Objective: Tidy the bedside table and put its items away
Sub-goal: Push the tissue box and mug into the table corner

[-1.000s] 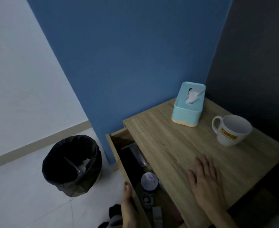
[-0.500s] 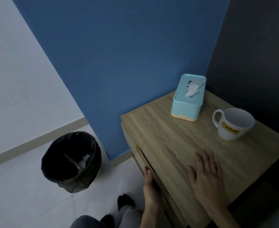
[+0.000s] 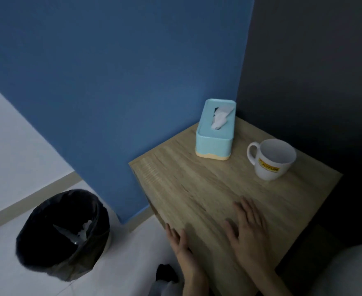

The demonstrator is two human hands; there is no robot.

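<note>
Left hand: my left hand (image 3: 181, 246) is laid with the fingers straight and close together against the near-left edge of the desk (image 3: 197, 189). It has hold of nothing.
Right hand: my right hand (image 3: 248, 233) lies palm down on the desk top near the front, with the fingers straight and a little spread. Nothing is under them but wood.
Desk: light wood grain, set in the corner where the blue wall (image 3: 122, 82) meets a dark wall (image 3: 314, 71).
Tissue box: the pale blue tissue box (image 3: 215, 142) has a cream base and stands at the far side of the desk, close to the blue wall. A white tissue (image 3: 219, 119) pokes out of its slot.
Mug: the white mug (image 3: 271, 161) with a yellow label stands upright to the right of the tissue box and apart from it. Its handle points toward the box, and it is well beyond my right hand.
Bin: a waste bin (image 3: 47, 242) with a black liner stands on the pale floor (image 3: 122, 263), left of the desk and apart from it. Pale crumpled scraps lie inside.
</note>
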